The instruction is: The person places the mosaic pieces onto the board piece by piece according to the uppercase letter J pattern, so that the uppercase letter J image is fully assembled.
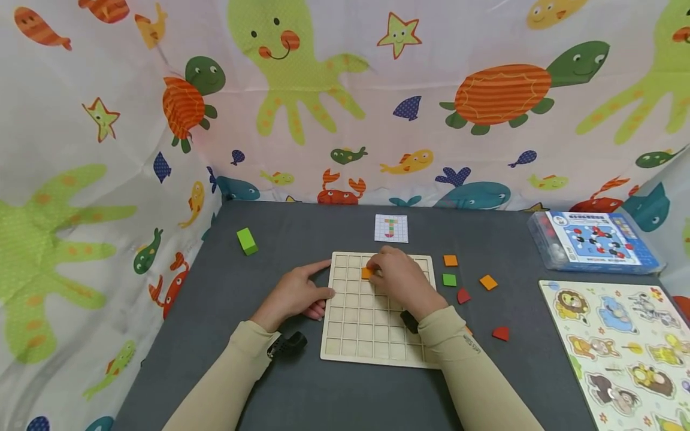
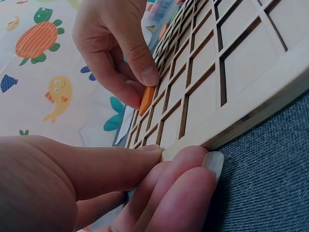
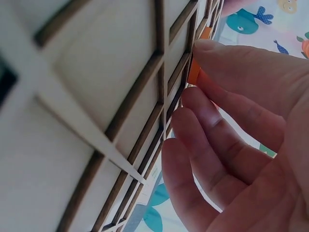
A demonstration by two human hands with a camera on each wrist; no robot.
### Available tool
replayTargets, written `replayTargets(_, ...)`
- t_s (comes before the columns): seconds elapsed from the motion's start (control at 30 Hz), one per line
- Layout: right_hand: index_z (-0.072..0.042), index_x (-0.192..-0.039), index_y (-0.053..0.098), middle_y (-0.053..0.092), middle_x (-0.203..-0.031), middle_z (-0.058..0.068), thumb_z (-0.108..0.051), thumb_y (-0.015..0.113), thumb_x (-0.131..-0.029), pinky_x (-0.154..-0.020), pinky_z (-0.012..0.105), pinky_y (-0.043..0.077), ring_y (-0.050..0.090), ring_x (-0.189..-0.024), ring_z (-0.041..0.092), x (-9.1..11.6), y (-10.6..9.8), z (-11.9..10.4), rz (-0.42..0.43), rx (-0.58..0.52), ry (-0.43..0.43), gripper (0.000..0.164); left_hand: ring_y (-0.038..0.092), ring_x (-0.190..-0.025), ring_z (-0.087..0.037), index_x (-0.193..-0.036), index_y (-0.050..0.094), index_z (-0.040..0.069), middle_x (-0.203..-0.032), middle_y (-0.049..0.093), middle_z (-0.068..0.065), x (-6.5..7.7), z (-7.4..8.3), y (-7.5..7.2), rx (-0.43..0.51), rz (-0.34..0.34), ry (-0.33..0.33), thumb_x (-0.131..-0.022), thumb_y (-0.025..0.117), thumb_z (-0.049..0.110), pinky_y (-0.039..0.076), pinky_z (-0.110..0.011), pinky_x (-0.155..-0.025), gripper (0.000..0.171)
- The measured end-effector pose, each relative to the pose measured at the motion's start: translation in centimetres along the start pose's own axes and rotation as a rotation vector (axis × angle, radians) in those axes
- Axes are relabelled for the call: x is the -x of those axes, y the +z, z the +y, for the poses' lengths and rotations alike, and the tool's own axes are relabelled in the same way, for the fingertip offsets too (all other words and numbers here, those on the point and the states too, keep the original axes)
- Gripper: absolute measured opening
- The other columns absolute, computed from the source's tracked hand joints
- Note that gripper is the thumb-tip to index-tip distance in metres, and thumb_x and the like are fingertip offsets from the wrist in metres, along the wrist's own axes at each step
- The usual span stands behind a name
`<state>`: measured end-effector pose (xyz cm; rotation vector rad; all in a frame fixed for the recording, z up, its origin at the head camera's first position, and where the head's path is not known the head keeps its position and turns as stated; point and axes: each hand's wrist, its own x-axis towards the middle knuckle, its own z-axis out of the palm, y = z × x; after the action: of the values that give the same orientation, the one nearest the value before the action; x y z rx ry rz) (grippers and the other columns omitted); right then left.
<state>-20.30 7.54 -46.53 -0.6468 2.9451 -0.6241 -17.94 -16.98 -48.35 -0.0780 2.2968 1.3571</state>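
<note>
nearby, green tile (image 1: 449,279) beside wooden board (image 1: 349,331)

1. The board (image 1: 362,330) is pale wood with a square grid.
2. The held tile (image 1: 366,273) is orange.
3. Loose tiles (image 1: 449,279) show orange, green and red.
4. The block (image 1: 247,241) is bright green.
5. The card (image 1: 391,228) is white, finely gridded.
6. The tabletop (image 1: 345,398) is dark grey.
7. The cloth (image 1: 323,143) is white with multicoloured sea creatures.

Grid board (image 1: 365,315): bare pale wood, matt face, dark cut edges. Table cover (image 1: 302,392): coarse woven cloth, matt. Orange tile (image 2: 147,101): smooth coloured finish; substrate appears to be wood, though partly hidden. Case (image 1: 556,254): glossy transparent plastic. Curtain (image 1: 345,45): printed cloth, smooth, lightly creased.
</note>
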Motion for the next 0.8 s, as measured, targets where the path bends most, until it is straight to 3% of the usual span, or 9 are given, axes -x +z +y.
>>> replayTargets(0.6, -0.014, -0.107, 0.078, 0.064, -0.098, 0.001, -0.021, 0.078, -0.089, -0.08, 0.035, 0.057, 0.06, -0.088, 0.018, 0.0, 0.2, 0.0, 0.007, 0.031, -0.013, 0.019, 0.07, -0.053, -0.022, -0.152, 0.044, 0.032, -0.07, 0.071, -0.013, -0.1, 0.2, 0.0, 0.0, 0.003, -0.014, -0.087, 0.08, 0.021, 0.062, -0.039, -0.055, 0.075)
replayTargets(0.8, -0.012, -0.113, 0.076, 0.067, -0.106, 0.004, -0.022, 0.075, -0.091, -0.085, 0.04, 0.058, 0.063, -0.095, 0.02, 0.6, -0.8, 0.2, -0.015, -0.031, 0.013, 0.024, 0.071, -0.054, -0.023, -0.152, 0.044, 0.032, -0.071, 0.071, -0.013, -0.2, -0.1, 0.0, 0.002, 0.0, -0.014, -0.086, 0.081, 0.023, 0.062, -0.039, -0.054, 0.077)
